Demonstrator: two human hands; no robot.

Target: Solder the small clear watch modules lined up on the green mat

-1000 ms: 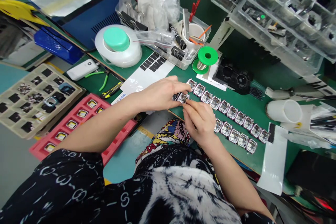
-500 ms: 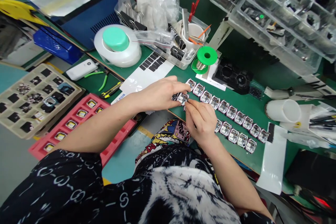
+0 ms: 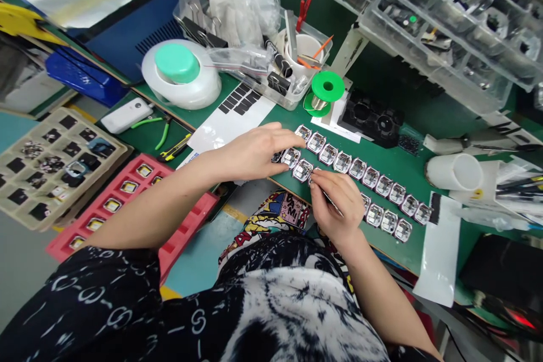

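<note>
Two rows of small silver watch-like modules with exposed circuitry lie along the bench. At the left end, my left hand (image 3: 271, 150) reaches over the near row, its thumb and fingers closed around a module (image 3: 291, 157). Its index fingertip is close to the far-row module (image 3: 302, 133). My right hand (image 3: 337, 201) is pinched over the near row, just right of another module (image 3: 302, 170). A slim dark tool (image 3: 334, 202), apparently tweezers, runs through that hand; the fingers hide its tip and part of the row.
Behind the rows are a green solder spool (image 3: 327, 86), a clear bin (image 3: 292, 103) and a black fixture (image 3: 371, 116). A red foam tray (image 3: 169, 260) and a beige parts tray (image 3: 25, 203) stand at left. A white cup (image 3: 453, 172) is at right.
My right hand has shifted right along the near row, uncovering a module between my hands. The left hand stays at the row's left end. The whole view has shifted slightly.
</note>
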